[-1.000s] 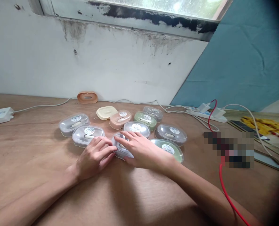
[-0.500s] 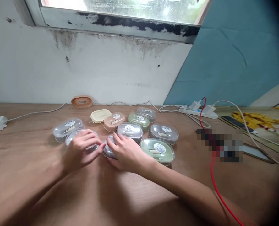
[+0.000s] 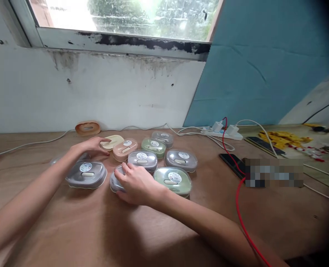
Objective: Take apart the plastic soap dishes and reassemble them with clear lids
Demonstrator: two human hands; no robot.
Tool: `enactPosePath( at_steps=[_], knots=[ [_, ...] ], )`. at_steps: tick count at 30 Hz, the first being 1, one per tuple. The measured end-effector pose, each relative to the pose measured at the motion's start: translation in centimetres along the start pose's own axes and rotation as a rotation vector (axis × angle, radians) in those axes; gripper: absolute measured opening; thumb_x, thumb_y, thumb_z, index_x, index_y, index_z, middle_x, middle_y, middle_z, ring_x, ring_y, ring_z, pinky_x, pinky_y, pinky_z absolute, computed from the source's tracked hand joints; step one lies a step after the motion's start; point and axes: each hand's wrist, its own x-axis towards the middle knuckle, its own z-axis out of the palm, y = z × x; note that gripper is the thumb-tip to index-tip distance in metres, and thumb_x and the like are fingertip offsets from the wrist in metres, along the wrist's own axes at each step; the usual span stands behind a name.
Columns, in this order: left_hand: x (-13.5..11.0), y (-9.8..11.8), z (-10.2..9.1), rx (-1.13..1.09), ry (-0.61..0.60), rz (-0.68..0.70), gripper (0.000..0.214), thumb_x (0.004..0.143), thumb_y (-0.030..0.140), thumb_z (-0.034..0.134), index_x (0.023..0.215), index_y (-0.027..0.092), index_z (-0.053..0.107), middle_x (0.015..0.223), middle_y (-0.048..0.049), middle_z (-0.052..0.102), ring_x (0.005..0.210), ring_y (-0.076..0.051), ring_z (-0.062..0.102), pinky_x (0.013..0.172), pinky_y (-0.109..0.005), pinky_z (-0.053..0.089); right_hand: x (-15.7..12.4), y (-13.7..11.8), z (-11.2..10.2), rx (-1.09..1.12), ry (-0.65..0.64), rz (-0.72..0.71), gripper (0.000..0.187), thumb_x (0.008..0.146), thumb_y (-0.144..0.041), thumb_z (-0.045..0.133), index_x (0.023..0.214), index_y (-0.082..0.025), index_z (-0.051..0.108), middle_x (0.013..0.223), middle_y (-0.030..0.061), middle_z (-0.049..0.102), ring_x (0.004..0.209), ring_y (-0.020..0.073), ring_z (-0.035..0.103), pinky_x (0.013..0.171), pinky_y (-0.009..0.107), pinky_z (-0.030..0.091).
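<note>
My left hand [image 3: 93, 145] reaches to the left edge of a cream oval soap dish piece [image 3: 113, 141], fingers and thumb apart around its rim. My right hand [image 3: 139, 183] is wrapped over a grey soap box [image 3: 115, 181] with a clear lid, fingers on top and thumb at the near side; most of that box is hidden. Under my left forearm, another grey soap box [image 3: 89, 180] shows its round label. A pink soap box [image 3: 125, 149] sits right of the cream piece. Near my right wrist stands a green soap box [image 3: 171, 180].
More grey boxes [image 3: 181, 160] and a smaller green one [image 3: 153, 147] stand behind. An orange tray [image 3: 87, 128] leans by the wall. To the right lie a power strip [image 3: 222, 132], a red cable [image 3: 242, 211], a phone [image 3: 231, 163] and yellow pieces [image 3: 278, 141].
My left hand has left the near grey soap box and moved away from me to the cream piece. My right hand stays on its grey box. The view has shifted right and tilted up slightly.
</note>
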Motion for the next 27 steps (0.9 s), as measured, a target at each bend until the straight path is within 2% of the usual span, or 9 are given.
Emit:
enactPosePath(
  at_steps=[5,9,12,15,19,22,25,27],
  knots=[
    [1.3,-1.2,0.7,0.020,0.012,-0.019,0.095,0.063,0.068,0.076,0.141,0.014,0.064,0.129,-0.0181,0.071,0.125,-0.042,0.062,0.104,-0.044,0.046,0.1,0.1,0.4,-0.009,0.021,-0.004,0.049,0.094,-0.045,0.061,0.126,-0.007,0.063,0.112,0.0192,0.068,0.098,0.0330,0.066,0.070,0.040,0.056],
    [1.3,-2.3,0.9,0.000,0.050,-0.030,0.092,0.066,0.065,0.076,0.142,0.015,0.063,0.120,-0.0146,0.075,0.113,-0.038,0.068,0.097,-0.041,0.049,0.0,0.1,0.2,0.002,0.022,-0.004,0.045,0.096,-0.042,0.059,0.124,-0.007,0.063,0.112,0.0198,0.069,0.098,0.0321,0.066,0.071,0.039,0.056],
    [1.2,-2.4,0.8,-0.033,0.086,-0.054,0.086,0.063,0.061,0.080,0.135,0.015,0.069,0.102,-0.0112,0.078,0.098,-0.034,0.071,0.089,-0.038,0.052,-0.1,0.1,0.1,0.008,0.018,0.005,0.044,0.098,-0.041,0.057,0.125,-0.007,0.063,0.113,0.0204,0.068,0.099,0.0322,0.066,0.072,0.040,0.056],
    [1.1,-2.0,0.1,-0.076,0.169,-0.098,0.077,0.060,0.056,0.082,0.124,0.014,0.076,0.091,-0.0109,0.078,0.092,-0.033,0.071,0.083,-0.035,0.051,-0.1,-0.1,0.2,0.010,0.019,0.009,0.045,0.098,-0.042,0.056,0.126,-0.007,0.063,0.114,0.0207,0.069,0.100,0.0329,0.067,0.073,0.041,0.056],
    [-0.1,-0.3,-1.6,-0.159,0.366,-0.138,0.066,0.064,0.049,0.082,0.117,0.009,0.078,0.084,-0.0108,0.077,0.086,-0.029,0.069,0.079,-0.033,0.049,0.0,0.0,0.3,0.019,0.027,0.004,0.044,0.098,-0.042,0.056,0.124,-0.007,0.064,0.112,0.0201,0.069,0.098,0.0326,0.067,0.071,0.040,0.055],
    [-2.6,2.3,-2.4,-0.256,0.559,-0.103,0.068,0.076,0.053,0.076,0.125,0.007,0.074,0.101,-0.0107,0.077,0.085,-0.023,0.066,0.075,-0.031,0.049,0.2,1.0,0.0,0.073,0.002,-0.010,0.039,0.097,-0.041,0.060,0.120,-0.010,0.067,0.115,0.0188,0.070,0.098,0.0316,0.069,0.072,0.040,0.055],
    [-6.4,5.4,-1.6,-0.364,0.733,0.017,0.074,0.087,0.062,0.067,0.138,0.008,0.064,0.127,-0.0136,0.070,0.093,-0.022,0.066,0.075,-0.031,0.053,0.4,2.9,-0.3,0.169,-0.050,-0.071,0.039,0.094,-0.040,0.067,0.124,-0.017,0.068,0.125,0.0154,0.068,0.103,0.0301,0.070,0.078,0.039,0.055],
    [-9.3,7.1,0.0,-0.414,0.786,0.134,0.070,0.087,0.061,0.069,0.138,0.014,0.064,0.142,-0.0128,0.062,0.116,-0.025,0.063,0.088,-0.032,0.056,0.6,4.3,-0.2,0.228,-0.062,-0.096,0.046,0.091,-0.039,0.072,0.133,-0.020,0.065,0.133,0.0137,0.065,0.110,0.0299,0.068,0.080,0.038,0.055]
  ],
)
